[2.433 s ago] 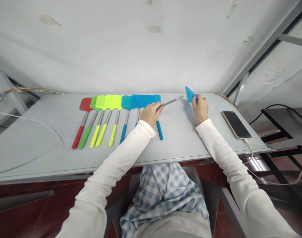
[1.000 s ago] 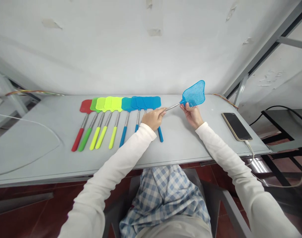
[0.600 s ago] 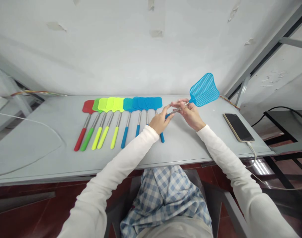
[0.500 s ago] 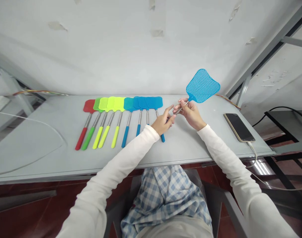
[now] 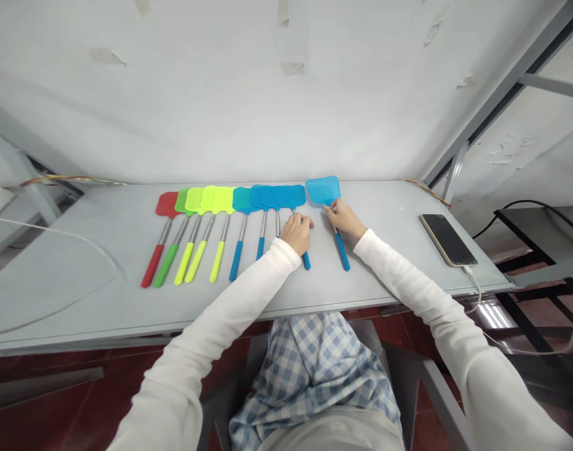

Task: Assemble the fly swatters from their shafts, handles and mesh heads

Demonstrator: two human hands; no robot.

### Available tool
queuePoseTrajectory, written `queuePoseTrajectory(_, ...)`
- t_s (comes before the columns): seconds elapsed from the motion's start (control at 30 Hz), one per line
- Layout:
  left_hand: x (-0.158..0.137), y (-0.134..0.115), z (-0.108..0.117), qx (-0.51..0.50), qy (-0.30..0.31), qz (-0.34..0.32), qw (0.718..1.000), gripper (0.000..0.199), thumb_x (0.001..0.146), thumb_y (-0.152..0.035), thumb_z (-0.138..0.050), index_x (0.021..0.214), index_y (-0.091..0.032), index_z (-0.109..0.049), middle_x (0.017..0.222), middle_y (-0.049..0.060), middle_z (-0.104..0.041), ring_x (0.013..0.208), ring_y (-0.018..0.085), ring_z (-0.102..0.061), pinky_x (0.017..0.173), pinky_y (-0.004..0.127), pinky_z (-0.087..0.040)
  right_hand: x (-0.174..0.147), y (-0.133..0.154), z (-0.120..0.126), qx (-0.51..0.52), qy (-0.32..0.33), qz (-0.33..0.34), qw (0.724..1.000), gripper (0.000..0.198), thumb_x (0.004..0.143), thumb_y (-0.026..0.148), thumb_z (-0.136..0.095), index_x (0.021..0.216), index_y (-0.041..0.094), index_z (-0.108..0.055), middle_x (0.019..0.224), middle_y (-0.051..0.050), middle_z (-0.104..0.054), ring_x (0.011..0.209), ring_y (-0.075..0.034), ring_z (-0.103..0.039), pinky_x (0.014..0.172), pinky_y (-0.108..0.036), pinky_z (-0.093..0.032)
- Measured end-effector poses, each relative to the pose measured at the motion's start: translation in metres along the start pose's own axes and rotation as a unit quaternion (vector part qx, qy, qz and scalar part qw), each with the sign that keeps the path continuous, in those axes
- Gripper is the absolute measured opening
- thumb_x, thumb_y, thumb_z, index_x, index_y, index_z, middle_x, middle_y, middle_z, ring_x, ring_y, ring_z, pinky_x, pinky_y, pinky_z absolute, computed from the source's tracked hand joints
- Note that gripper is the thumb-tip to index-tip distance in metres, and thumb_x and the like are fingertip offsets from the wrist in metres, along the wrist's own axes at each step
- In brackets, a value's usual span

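My right hand (image 5: pixel 345 219) pinches a blue fly swatter (image 5: pixel 323 190) at the neck, just below its mesh head. This swatter's blue grip points toward me, low over the table or on it. My left hand (image 5: pixel 296 233) has its fingers bent over the metal shaft of another blue fly swatter (image 5: pixel 291 196), the rightmost in a row; the fingertips are partly hidden. Leftward in that row lie several more blue swatters, several yellow swatters (image 5: pixel 219 260), a green swatter (image 5: pixel 166 265) and a red swatter (image 5: pixel 152 265), their heads overlapping.
The grey table (image 5: pixel 103 307) stands against a white wall (image 5: pixel 211 113). At its right end lies a phone (image 5: pixel 449 239) with a white charging cable (image 5: pixel 474 285). A thin white cable (image 5: pixel 98 244) crosses the left side. Metal frames rise at both ends.
The raised blue swatter has come down and left, its grip now toward me beside the row. My left hand has left it and moved left onto the row's rightmost swatter.
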State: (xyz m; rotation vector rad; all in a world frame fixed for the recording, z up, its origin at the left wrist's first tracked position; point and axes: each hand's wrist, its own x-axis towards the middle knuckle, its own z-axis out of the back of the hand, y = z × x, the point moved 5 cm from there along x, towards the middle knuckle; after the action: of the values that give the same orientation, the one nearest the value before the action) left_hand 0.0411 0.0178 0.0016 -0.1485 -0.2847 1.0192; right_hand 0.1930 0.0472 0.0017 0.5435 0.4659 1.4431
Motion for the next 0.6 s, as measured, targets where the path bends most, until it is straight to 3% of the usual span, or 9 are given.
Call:
queuePoseTrajectory(0.13, 0.002, 0.006, -0.001, -0.001, -0.022, 0.026, 0.999, 0.033, 0.076, -0.002, -0.043, 0.104, -0.012, -0.057, 0.111, 0.017, -0.054, 0.108, 0.028, -0.050, 0.094, 0.043, -0.043, 0.005, 0.012, -0.008, -0.051, -0.021, 0.000, 0.998, 0.013, 0.088, 0.031, -0.050, 0.094, 0.020, -0.047, 0.097, -0.017, -0.068, 0.097, -0.030, -0.064, 0.084, -0.039, -0.046)
queuePoseTrajectory(0.23, 0.002, 0.010, -0.002, -0.013, -0.044, 0.036, 0.998, 0.032, 0.074, -0.001, -0.043, 0.102, -0.012, -0.054, 0.109, 0.017, -0.054, 0.105, 0.029, -0.050, 0.092, 0.044, -0.042, 0.008, 0.017, -0.013, 0.044, -0.014, 0.007, 0.999, 0.027, 0.084, 0.034, -0.060, 0.101, 0.020, -0.046, 0.079, -0.010, -0.067, 0.080, -0.028, -0.065, 0.079, -0.039, -0.048)
queuePoseTrajectory(0.33, 0.003, 0.012, -0.003, -0.028, -0.064, 0.031, 0.997, 0.034, 0.073, -0.002, -0.044, 0.104, -0.013, -0.052, 0.108, 0.016, -0.054, 0.106, 0.029, -0.051, 0.091, 0.046, -0.043, 0.006, 0.013, -0.010, 0.140, 0.039, 0.021, 0.989, 0.033, 0.083, 0.043, -0.062, 0.103, 0.021, -0.046, 0.059, 0.000, -0.060, 0.057, -0.021, -0.059, 0.069, -0.037, -0.050)
queuePoseTrajectory(0.4, 0.002, 0.011, -0.001, -0.035, -0.070, 0.026, 0.997, 0.036, 0.076, -0.005, -0.044, 0.110, -0.013, -0.053, 0.112, 0.016, -0.055, 0.107, 0.028, -0.052, 0.092, 0.046, -0.043, 0.001, 0.004, 0.008, 0.126, 0.039, 0.070, 0.989, 0.028, 0.085, 0.046, -0.057, 0.098, 0.022, -0.051, 0.065, -0.001, -0.063, 0.061, -0.018, -0.059, 0.072, -0.036, -0.050)
queuePoseTrajectory(0.5, 0.001, 0.000, 0.002, -0.052, -0.066, -0.048, 0.995, 0.037, 0.086, -0.014, -0.040, 0.120, -0.013, -0.054, 0.127, 0.018, -0.052, 0.116, 0.028, -0.051, 0.099, 0.045, -0.041, -0.018, -0.028, 0.061, -0.025, -0.032, 0.133, 0.990, 0.027, 0.088, 0.045, -0.049, 0.092, 0.021, -0.060, 0.096, -0.011, -0.066, 0.089, -0.022, -0.061, 0.086, -0.039, -0.047)
queuePoseTrajectory(0.53, -0.001, -0.007, 0.003, -0.061, -0.056, -0.093, 0.992, 0.036, 0.089, -0.018, -0.039, 0.121, -0.015, -0.056, 0.133, 0.017, -0.050, 0.121, 0.027, -0.049, 0.103, 0.044, -0.039, -0.026, -0.047, 0.083, -0.091, -0.057, 0.115, 0.988, 0.030, 0.087, 0.046, -0.050, 0.095, 0.019, -0.062, 0.104, -0.014, -0.064, 0.100, -0.026, -0.059, 0.091, -0.042, -0.044)
queuePoseTrajectory(0.6, -0.005, -0.020, 0.001, -0.073, -0.017, -0.178, 0.981, 0.036, 0.094, -0.028, -0.037, 0.121, -0.019, -0.058, 0.141, 0.013, -0.047, 0.130, 0.026, -0.044, 0.108, 0.043, -0.035, -0.045, -0.095, 0.127, -0.228, -0.089, -0.003, 0.970, 0.045, 0.080, 0.049, -0.060, 0.107, 0.013, -0.062, 0.117, -0.022, -0.058, 0.119, -0.035, -0.050, 0.097, -0.049, -0.038)
